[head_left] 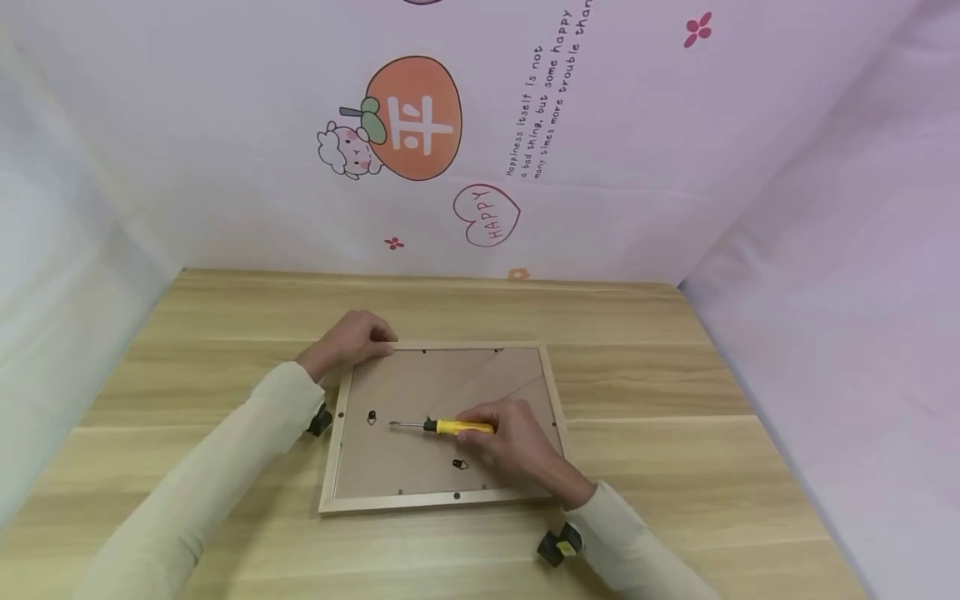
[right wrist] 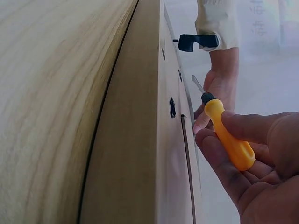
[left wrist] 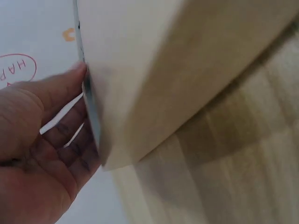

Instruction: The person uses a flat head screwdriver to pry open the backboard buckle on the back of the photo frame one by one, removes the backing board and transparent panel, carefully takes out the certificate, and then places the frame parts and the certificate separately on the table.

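Note:
A picture frame point(head_left: 326, 467) with light wooden edges lies face down, its brown backing board point(head_left: 420, 383) upward. At its far left corner my left hand point(head_left: 354, 337) grips the edge; in the left wrist view, the thumb point(left wrist: 70, 80) is on one side of the rim and the other fingers curl behind. My right hand point(head_left: 513, 433) pinches the yellow handle of a screwdriver point(right wrist: 223, 128) between thumb and fingers. Its metal shaft points left over the backing, apart from the board in the right wrist view. Small black hangers point(head_left: 372, 416) and dark tabs sit on the back.
Beneath the frame is a wood-grain table point(head_left: 637, 400). A white printed cloth point(head_left: 600, 225) stands behind it, and plain white cloth point(head_left: 832, 317) walls in both sides. Black wrist cameras point(head_left: 555, 546) hang by the cream sleeves point(head_left: 225, 467).

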The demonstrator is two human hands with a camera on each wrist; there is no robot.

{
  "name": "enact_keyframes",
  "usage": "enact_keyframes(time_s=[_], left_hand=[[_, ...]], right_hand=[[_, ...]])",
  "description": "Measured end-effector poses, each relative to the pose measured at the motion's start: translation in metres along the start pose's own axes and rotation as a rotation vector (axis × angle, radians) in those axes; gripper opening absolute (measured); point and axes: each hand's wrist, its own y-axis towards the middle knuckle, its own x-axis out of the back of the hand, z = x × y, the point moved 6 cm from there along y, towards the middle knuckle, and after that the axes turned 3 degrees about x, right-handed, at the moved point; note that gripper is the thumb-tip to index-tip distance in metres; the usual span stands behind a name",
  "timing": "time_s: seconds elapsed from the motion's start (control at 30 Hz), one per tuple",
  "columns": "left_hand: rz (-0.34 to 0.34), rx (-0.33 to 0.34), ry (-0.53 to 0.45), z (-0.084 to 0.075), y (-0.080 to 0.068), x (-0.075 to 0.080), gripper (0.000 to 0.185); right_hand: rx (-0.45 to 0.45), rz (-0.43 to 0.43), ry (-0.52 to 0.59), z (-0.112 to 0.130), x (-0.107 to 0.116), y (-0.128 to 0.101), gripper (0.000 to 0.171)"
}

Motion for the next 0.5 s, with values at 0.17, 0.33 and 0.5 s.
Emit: enact_keyframes(time_s=[0.17, 0.33, 0.5], left_hand=[[-0.032, 0.014, -0.029, 0.010, -0.001, -0.002, 0.014], [-0.050, 0.035, -0.028, 0.012, -0.002, -0.002, 0.013], [-0.067, 0.076, -0.047, 0.016, -0.005, -0.002, 0.015]], right_hand=[[-0.001, 0.005, 0.034, -0.001, -0.002, -0.001, 0.017], [0.018, -0.007, 0.031, -0.001, -0.002, -0.001, 0.017], [0.024, -0.030, 0.009, -0.001, 0.000, 0.001, 0.017]])
